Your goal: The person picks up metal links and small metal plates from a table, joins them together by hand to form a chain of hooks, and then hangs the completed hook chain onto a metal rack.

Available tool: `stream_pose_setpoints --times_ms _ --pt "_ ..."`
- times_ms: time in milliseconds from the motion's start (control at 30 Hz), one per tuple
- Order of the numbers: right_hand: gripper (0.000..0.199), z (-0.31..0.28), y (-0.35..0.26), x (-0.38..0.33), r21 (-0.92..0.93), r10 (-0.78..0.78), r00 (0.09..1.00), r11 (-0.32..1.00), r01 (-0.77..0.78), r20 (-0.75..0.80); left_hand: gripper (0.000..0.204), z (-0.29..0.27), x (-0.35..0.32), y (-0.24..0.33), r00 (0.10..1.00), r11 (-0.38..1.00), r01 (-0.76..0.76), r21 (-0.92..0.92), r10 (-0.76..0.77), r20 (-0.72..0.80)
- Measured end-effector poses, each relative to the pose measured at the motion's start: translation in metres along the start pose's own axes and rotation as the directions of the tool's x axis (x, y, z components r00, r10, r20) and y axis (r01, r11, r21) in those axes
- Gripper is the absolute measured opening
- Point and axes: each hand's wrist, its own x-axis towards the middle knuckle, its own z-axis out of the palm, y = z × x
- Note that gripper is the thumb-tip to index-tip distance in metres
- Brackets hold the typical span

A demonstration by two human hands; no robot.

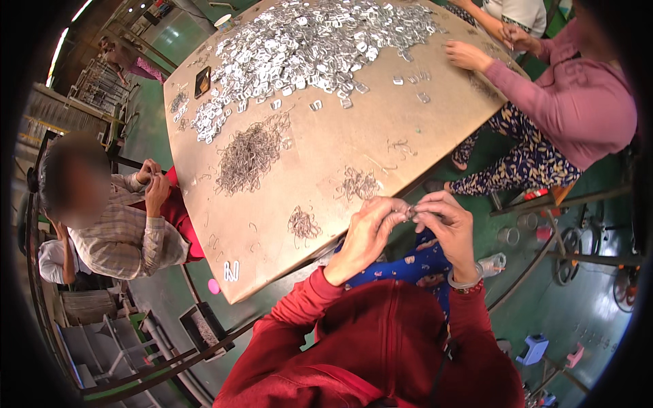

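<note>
My left hand (373, 228) and my right hand (447, 221) meet just past the table's near edge, over my lap. Both sets of fingers pinch one small grey metal piece (410, 213); the fingertips cover most of it, so its exact kind is hard to tell. Closest to my left hand on the table (326, 146) is a small heap of thin bent wire pieces (358, 183). Another little wire heap (303, 223) lies to its left. Farther in sits a larger pile of bent wires (250, 158), and beyond it a wide mound of flat silver metal buckles (306, 51).
A dark phone (202, 82) and a cup (223, 22) stand by the far left side. One person in a checked shirt (126, 228) works at the left; another in a pink top (558, 102) works at the right. Clear plastic cups (508, 235) stand on the green floor.
</note>
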Motion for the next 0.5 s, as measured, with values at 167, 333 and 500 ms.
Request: stream_pose_setpoints --times_ms 167,333,500 --pt "0.014 -0.003 0.013 0.073 -0.162 0.065 0.995 0.985 -0.052 0.078 0.004 -0.002 0.0 -0.011 0.998 0.993 -0.002 -0.118 -0.006 -0.069" --pt "0.023 0.055 0.074 0.186 -0.528 -0.054 0.959 0.826 0.2 0.279 0.007 0.006 -0.002 -0.02 0.998 0.99 -0.009 -0.144 0.0 -0.064" --pt "0.022 0.077 0.148 0.272 -0.661 -0.438 0.752 0.375 0.65 0.492 0.009 0.011 -0.007 -0.02 0.999 0.959 0.038 -0.282 -0.044 -0.014"
